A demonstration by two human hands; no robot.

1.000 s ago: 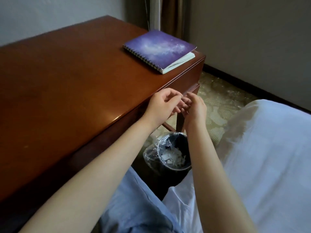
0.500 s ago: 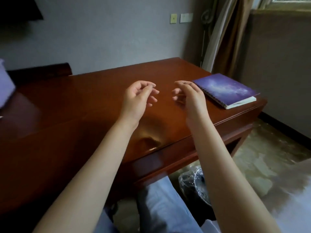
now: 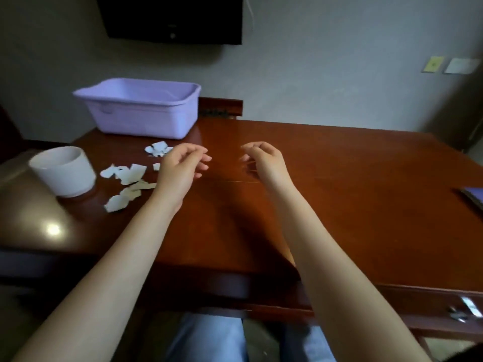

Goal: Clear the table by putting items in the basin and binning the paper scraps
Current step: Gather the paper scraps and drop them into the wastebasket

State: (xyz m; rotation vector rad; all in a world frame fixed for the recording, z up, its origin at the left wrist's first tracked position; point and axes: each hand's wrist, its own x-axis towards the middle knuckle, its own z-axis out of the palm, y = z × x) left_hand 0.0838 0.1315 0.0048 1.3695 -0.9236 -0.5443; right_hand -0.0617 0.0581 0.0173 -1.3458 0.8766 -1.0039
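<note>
Left hand (image 3: 183, 163): fingers loosely curled, nothing in it, hovering above the tabletop (image 3: 339, 178). Right hand (image 3: 264, 160): same posture, released, just to the right of the left and apart from it.

Paper scraps (image 3: 125, 176): white torn bits lying flat immediately left of the left hand, none touched. A smaller clump sits farther back, near the basin.

Scatter forms a loose band. Its long axis runs from near-left to far-right, ending just short of the basin's front wall.

White cup (image 3: 64, 171): upright, mouth up, left of the scraps, close beside them.

Basin (image 3: 141, 108): lilac, open side up, at the far left of the tabletop. Long axis lies roughly left to right; whether anything is inside, I cannot tell.

Notebook (image 3: 473, 194): only a corner shows at the right edge, well apart from everything else.

Judgement: the step in hand looks like gathering the scraps for the bin.
- Rake along the band with the left hand's flat fingers, far end toward near, to make one pile.
- Close both hands around the pile so small bits do not slip out.
- Keep the sweep clear of the cup.
</note>
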